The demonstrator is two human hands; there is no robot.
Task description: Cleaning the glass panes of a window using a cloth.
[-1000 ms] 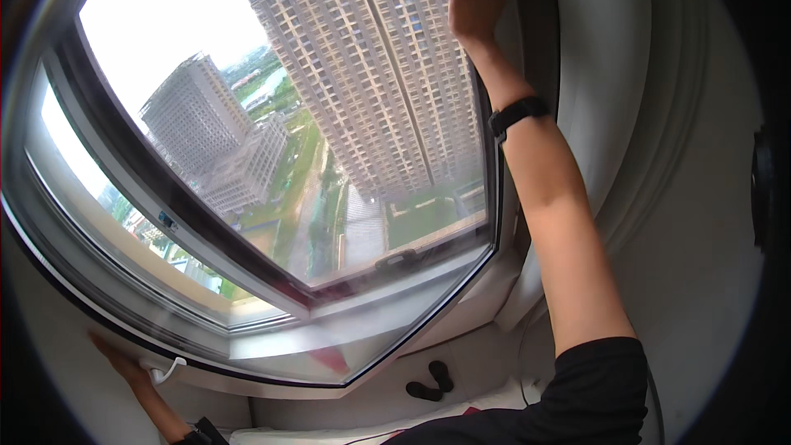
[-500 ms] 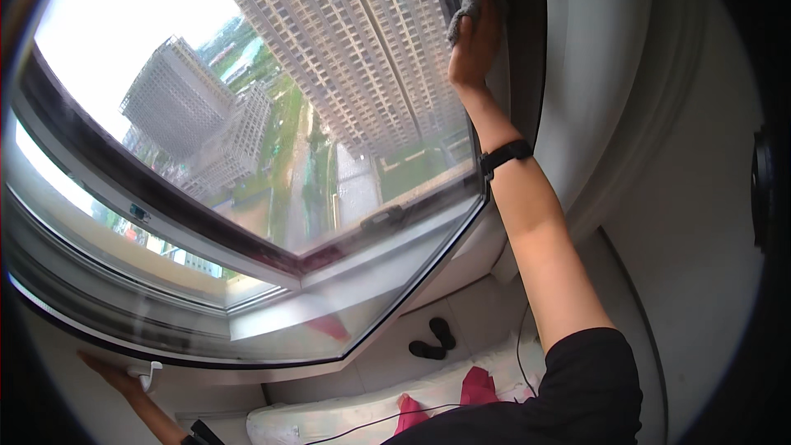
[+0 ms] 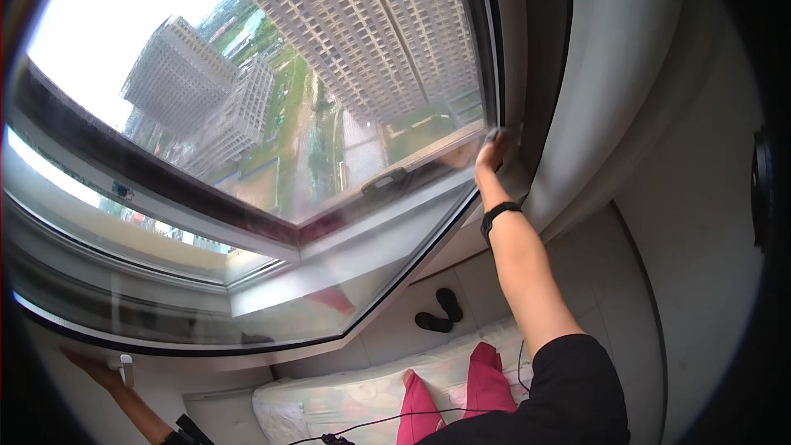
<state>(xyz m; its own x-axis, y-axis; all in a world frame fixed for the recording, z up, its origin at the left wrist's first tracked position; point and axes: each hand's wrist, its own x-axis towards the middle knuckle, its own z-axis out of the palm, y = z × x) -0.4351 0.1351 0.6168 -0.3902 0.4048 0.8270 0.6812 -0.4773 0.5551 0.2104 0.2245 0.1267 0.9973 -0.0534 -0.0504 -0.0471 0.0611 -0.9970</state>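
My right hand [image 3: 489,154] is closed on a grey cloth [image 3: 496,134], of which only a little shows. It presses at the right side of the window's dark frame [image 3: 512,49], near the lower corner of the opened glass sash. At the lower left, my left hand [image 3: 97,371] is against the near edge of the sash [image 3: 206,349], beside a white window handle [image 3: 126,369]. Its fingers are too dark and partly hidden to tell how they are bent.
Below lies a bed with a pale patterned cover [image 3: 362,395], my legs in pink trousers over it. Black slippers [image 3: 438,313] rest on the tiled floor. A thin black cable [image 3: 387,422] crosses in front of me. Tall buildings [image 3: 362,25] stand outside the glass.
My right hand has slid down along the right side of the frame with the cloth. The left hand stays by the white handle. The view has shifted slightly.
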